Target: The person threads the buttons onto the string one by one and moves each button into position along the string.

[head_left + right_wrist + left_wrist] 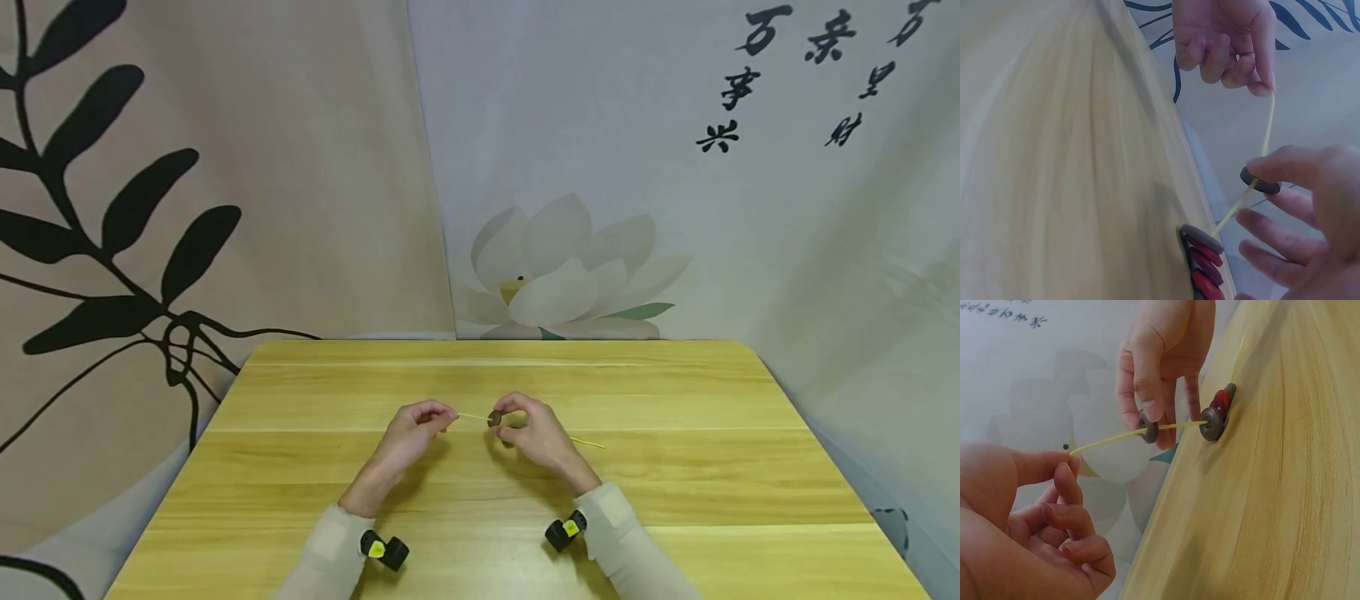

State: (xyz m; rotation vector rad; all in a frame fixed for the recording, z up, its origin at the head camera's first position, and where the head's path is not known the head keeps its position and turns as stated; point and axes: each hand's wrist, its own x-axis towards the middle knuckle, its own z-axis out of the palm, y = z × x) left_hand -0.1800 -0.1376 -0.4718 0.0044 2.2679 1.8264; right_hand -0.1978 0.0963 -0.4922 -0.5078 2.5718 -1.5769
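A yellow string (1110, 439) is pulled taut between the two hands above the table. My left hand (411, 435) pinches its end between thumb and forefinger, the other fingers loosely curled. A dark brown button (1147, 427) is threaded on the string, and my right hand (537, 430) pinches it between thumb and forefinger. Farther along the string, another brown button (1212, 424) and red buttons (1209, 286) are bunched together, low by the tabletop. In the head view the right hand mostly hides this bunch, and the string's yellow tail (588, 442) shows past the wrist.
The wooden table (675, 483) has rounded far corners. Behind it hangs a pale cloth backdrop (337, 167) printed with leaves, a flower and characters. Small black wrist cameras (386, 550) are strapped at both sleeves.
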